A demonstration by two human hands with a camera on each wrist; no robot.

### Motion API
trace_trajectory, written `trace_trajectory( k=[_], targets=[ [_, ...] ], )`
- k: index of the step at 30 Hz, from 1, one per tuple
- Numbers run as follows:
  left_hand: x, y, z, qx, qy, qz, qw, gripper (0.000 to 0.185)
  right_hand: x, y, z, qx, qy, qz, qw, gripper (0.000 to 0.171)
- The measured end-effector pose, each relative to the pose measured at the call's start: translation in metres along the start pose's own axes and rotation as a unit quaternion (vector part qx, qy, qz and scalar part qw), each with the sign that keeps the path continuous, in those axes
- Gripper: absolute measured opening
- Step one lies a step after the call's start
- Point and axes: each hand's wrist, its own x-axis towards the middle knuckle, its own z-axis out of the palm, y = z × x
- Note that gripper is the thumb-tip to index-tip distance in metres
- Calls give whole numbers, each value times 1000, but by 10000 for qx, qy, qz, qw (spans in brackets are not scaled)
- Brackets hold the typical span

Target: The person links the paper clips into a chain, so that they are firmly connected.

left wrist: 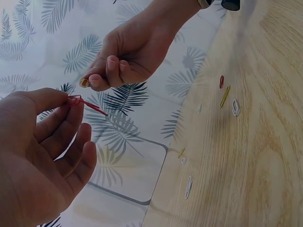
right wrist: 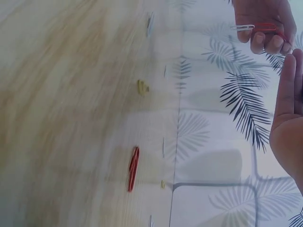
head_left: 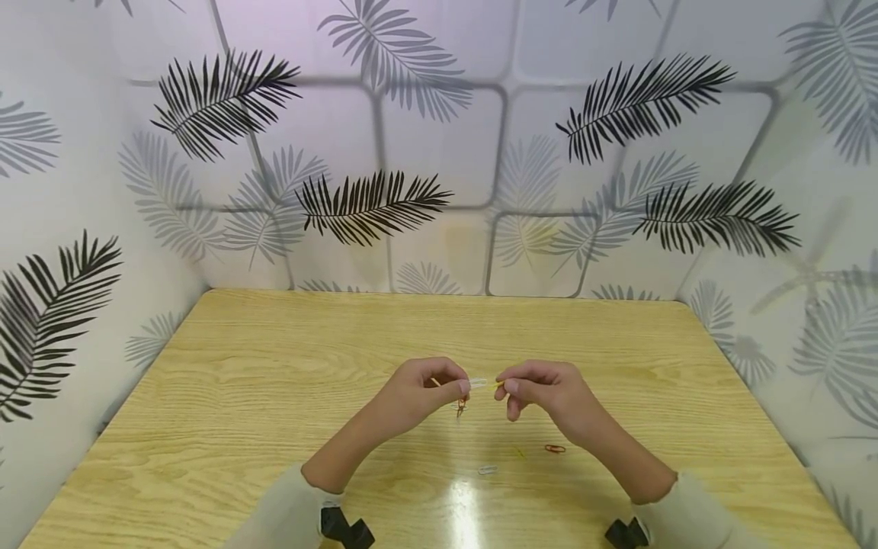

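Observation:
Both hands are raised over the table, fingertips close together. My left hand [head_left: 428, 390] pinches paper clips between thumb and forefinger. A white paper clip [head_left: 479, 383] points toward the right hand, and a red paper clip [head_left: 462, 403] hangs below the fingertips. In the right wrist view, the red clip [right wrist: 265, 26] and the white one [right wrist: 243, 28] run end to end along the left fingers. My right hand [head_left: 552, 393] pinches a yellow paper clip [head_left: 497, 384], mostly covered by its fingertips. In the head view its tip lies just short of the white clip.
On the wooden table [head_left: 274, 381] below the hands lie loose paper clips: a red one [head_left: 555, 448], a yellow one [head_left: 520, 452] and a white one [head_left: 488, 470]. The left wrist view shows several more, including a white clip [left wrist: 188, 187]. A leaf-patterned wall [head_left: 439, 152] stands behind the table.

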Motion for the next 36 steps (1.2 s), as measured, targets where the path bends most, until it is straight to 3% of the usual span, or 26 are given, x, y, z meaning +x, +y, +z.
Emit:
trace_trajectory(
  k=[7, 14, 25, 36],
  targets=[
    [-1, 3, 0, -151, -76, -86, 9998, 19, 2, -5, 9, 651, 368, -123, 9971, 9],
    [-2, 3, 0, -356, -192, 29, 9992, 18, 2, -9, 15, 327, 368, -742, 9960, 12],
    [-2, 4, 1, -464, -135, 77, 9988, 19, 0, -7, 21, -151, 506, -866, 9948, 14],
    [-2, 3, 1, -727, -177, -21, 9972, 21, 0, -4, 24, -185, 781, -1223, 9892, 12]
  ],
)
